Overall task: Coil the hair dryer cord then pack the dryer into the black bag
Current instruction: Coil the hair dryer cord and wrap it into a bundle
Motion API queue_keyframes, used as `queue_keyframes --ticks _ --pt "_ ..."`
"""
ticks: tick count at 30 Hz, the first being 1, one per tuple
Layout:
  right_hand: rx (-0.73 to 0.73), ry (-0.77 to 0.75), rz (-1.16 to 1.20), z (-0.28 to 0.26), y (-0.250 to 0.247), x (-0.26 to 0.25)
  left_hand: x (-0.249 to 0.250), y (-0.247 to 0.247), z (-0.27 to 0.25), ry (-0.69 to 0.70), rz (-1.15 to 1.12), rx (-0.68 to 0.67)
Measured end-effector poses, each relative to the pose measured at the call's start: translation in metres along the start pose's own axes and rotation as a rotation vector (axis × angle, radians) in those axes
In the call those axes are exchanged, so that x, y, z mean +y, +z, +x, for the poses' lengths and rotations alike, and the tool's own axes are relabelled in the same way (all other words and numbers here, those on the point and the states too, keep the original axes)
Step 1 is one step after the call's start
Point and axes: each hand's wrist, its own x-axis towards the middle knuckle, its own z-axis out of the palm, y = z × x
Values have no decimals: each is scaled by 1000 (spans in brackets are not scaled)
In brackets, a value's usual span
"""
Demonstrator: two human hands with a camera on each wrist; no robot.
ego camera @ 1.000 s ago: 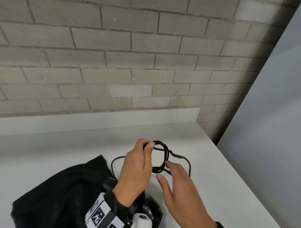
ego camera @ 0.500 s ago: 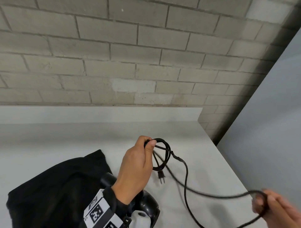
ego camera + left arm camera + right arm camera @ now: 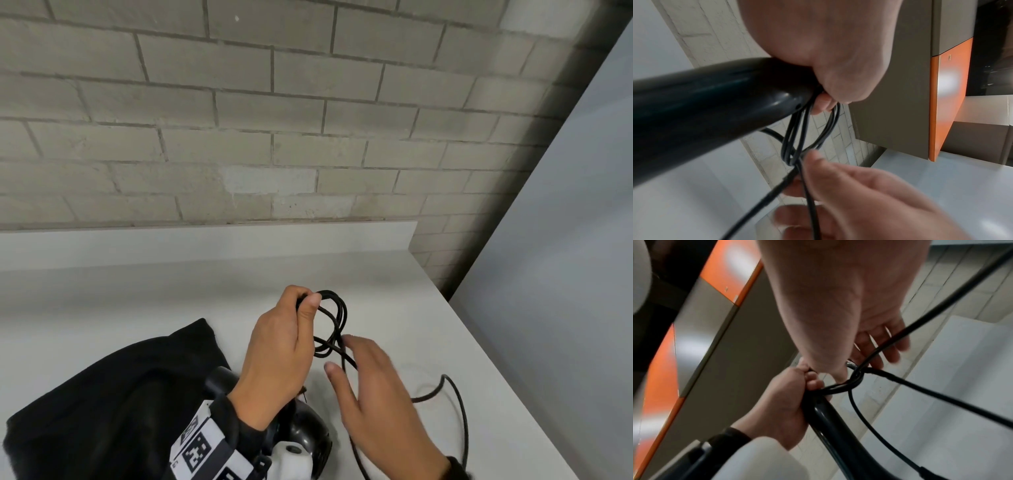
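Near table's right edge (image 3: 486, 346), hands coil cord (image 3: 337, 318).

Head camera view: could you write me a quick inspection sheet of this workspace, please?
Surface: white table, against a wall.
Job's things: black bag lies flat at left; hair dryer beside it, not packed.
Clutter: nothing seen.
Grips: left hand holds the dryer handle and pinches the cord loops; right hand fingers extended, a cord strand running across them.
Cables: cord partly coiled; loose cord tail trails over the table at right.
Surroundings: grey brick wall; grey panel at right.
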Motion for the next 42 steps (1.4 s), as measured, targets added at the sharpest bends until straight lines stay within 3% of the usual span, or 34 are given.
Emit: queue_keyframes --ticks 3,7,11,15,20,22,23,25,26,27,29,30,33,38,42 --pt "-5 41 94 9 6 1 0 0 -2 -3 2 3" --pt "168 33 148 -7 -15 11 -4 2 -1 -12 -16 14" --pt "353 222 501 -38 -60 35 -8 4 -2 -1 -44 36" --pt "536 285 600 -75 -97 82 -10 6 -2 -15 -92 30" --pt "459 239 964 -82 -96 101 -5 9 -4 7 -40 10" --pt "270 254 1290 -60 -71 88 -6 7 -4 4 -27 19" --pt "203 98 1425 -50 -66 71 -7 5 -3 -1 -17 26" --pt "250 -127 1504 -53 -73 70 -8 4 0 -9 1 29" --pt "257 -157 1400 -55 -74 67 -7 4 1 -11 13 28" --pt "232 -173 1468 -52 -80 57 -6 4 1 -13 21 25" --pt "51 -197 1583 -39 -81 38 -4 4 1 -12 14 17" --pt "12 -181 1514 -35 -82 32 -4 4 1 -12 5 14" --pt "141 11 777 -43 -90 52 -6 3 -1 -6 -25 20" --pt "-60 264 525 -34 -84 50 -4 1 -2 -5 -35 20" --pt "-218 226 91 -16 -53 49 -4 0 -3 -3 -46 21"
